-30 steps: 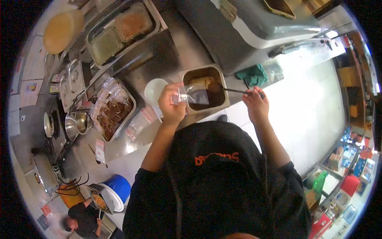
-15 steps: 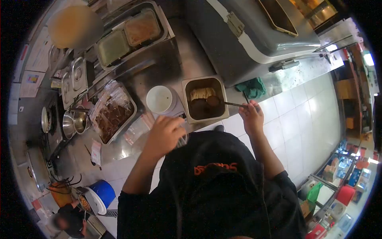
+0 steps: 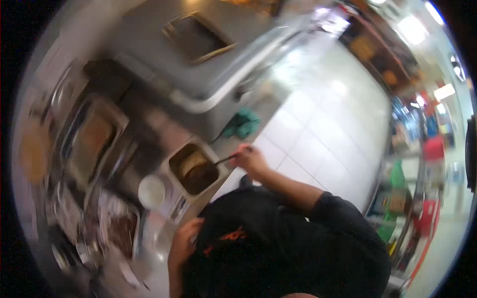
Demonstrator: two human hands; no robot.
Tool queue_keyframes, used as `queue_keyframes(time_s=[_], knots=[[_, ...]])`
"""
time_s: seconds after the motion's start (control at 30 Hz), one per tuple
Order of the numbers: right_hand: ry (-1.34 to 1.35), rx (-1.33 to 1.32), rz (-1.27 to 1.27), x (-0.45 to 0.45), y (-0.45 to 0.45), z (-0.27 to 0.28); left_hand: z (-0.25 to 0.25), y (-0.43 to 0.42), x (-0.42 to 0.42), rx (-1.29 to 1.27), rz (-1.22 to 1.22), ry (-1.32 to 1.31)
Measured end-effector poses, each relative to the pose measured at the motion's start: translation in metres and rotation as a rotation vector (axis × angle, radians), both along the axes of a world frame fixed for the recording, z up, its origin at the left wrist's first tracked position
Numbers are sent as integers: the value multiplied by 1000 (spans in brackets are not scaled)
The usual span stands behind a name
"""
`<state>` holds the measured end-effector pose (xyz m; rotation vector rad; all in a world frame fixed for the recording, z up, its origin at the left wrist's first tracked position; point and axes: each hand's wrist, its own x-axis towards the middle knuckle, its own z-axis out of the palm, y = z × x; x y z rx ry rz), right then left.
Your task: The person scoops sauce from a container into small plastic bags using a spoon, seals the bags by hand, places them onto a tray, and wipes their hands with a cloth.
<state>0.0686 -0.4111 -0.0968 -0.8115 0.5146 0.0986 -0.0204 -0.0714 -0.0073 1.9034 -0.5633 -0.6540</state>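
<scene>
My right hand [image 3: 250,160] is closed round the dark handle of a ladle [image 3: 226,159], which reaches into a square metal pan [image 3: 172,175]. Dark liquid [image 3: 202,180] and a pale, folded-looking piece of food [image 3: 193,161] lie in the pan; the ladle's bowl cannot be made out. Close to the front of my dark top is my left hand [image 3: 186,238], its fingers smeared by motion. A round white container [image 3: 151,192] stands beside the pan, on the side nearer my left hand.
A crumpled green cloth [image 3: 242,123] lies at the counter edge beyond the pan. Behind it stands a large grey lidded box [image 3: 149,64] with a tray [image 3: 198,37] on top. A tray of dark brown food [image 3: 121,231] sits at left; white floor tiles [image 3: 318,144] are at right.
My view has swung to the right, so the counter appears shifted left and rotated. My left hand has drawn back towards my body. The right hand keeps hold of the ladle in the pan.
</scene>
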Motion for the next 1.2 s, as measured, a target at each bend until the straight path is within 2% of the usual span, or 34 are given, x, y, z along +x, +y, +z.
queue_keyframes(time_s=[0.03,0.1,0.13,0.2,0.23,0.27,0.37,0.5,0.53,0.6,0.63,0.67,0.7,0.77,0.87,0.97,1.1,1.2], knots=[[5,21,32,2,-2,-3,-22,10,-3,-6,-11,77],[26,58,12,10,-2,7,-22,1,24,35,2,92],[15,66,2,10,-5,7,16,-12,23,86,63,98],[-3,84,18,24,-10,2,35,-21,38,244,132,-81],[2,79,7,34,-14,-4,29,-21,49,344,128,-261],[-1,71,20,10,11,3,36,5,20,443,149,-445],[-13,81,27,10,11,3,37,9,27,571,308,-704],[-15,93,27,6,8,7,38,13,34,496,391,-876],[-45,64,-16,5,6,-8,31,13,29,487,429,-904],[-173,-5,33,1,-3,-5,30,2,26,480,503,-895],[-200,-34,48,0,-4,-11,35,-2,22,571,529,-861],[-113,-71,49,0,-4,-11,42,-2,24,526,509,-935],[-83,82,46,1,-5,-11,54,-7,24,524,546,-884],[20,77,16,2,-6,-2,63,-17,27,503,584,-885],[19,102,10,1,-4,1,58,-13,24,526,510,-806],[16,105,21,1,-3,1,44,-17,23,483,320,-1003],[21,104,55,3,-3,-3,46,-36,15,290,68,-830],[31,94,63,2,-5,-2,41,-37,6,171,56,-536]])
